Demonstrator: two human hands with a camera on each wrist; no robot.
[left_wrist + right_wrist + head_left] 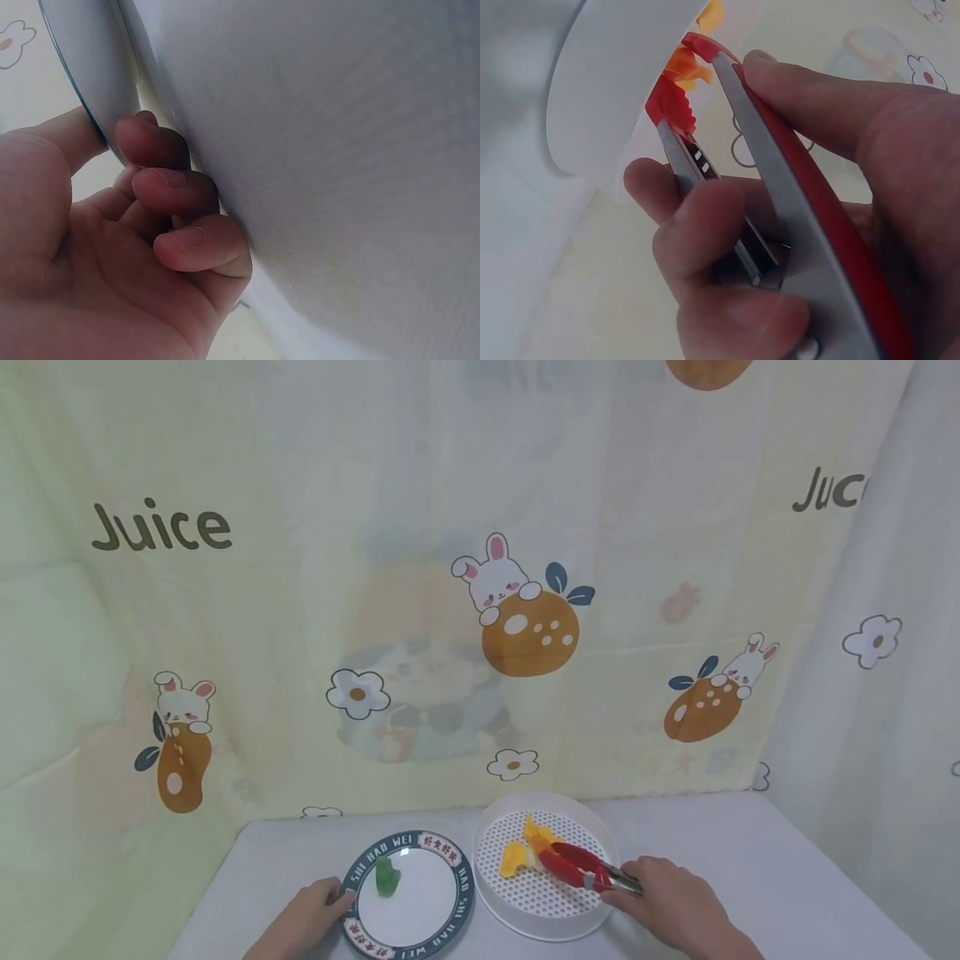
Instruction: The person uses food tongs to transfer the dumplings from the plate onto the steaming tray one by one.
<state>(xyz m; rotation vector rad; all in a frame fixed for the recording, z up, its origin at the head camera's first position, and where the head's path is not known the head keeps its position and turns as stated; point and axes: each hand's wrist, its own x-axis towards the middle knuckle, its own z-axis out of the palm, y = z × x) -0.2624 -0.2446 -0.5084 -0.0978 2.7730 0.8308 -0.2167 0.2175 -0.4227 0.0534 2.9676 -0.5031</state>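
Note:
My left hand (307, 917) grips the left edge of a round plate (466, 893) with a dark lettered rim. In the left wrist view the thumb is at the plate's edge and the fingers curl beneath. A green piece (387, 877) lies on the plate's upper left. Red-tipped metal tongs (769, 161) are held in my right hand (667, 902). Their tips reach into a white round sieve (517, 931) with a perforated bottom. Yellow pieces (513, 859) lie there by the tips; whether the tongs pinch one cannot be told.
Plate and sieve stand side by side on a white-covered table (720, 860). A curtain (420, 610) printed with rabbits, fruit and flowers hangs right behind the table, and another white cloth (885, 760) hangs on the right.

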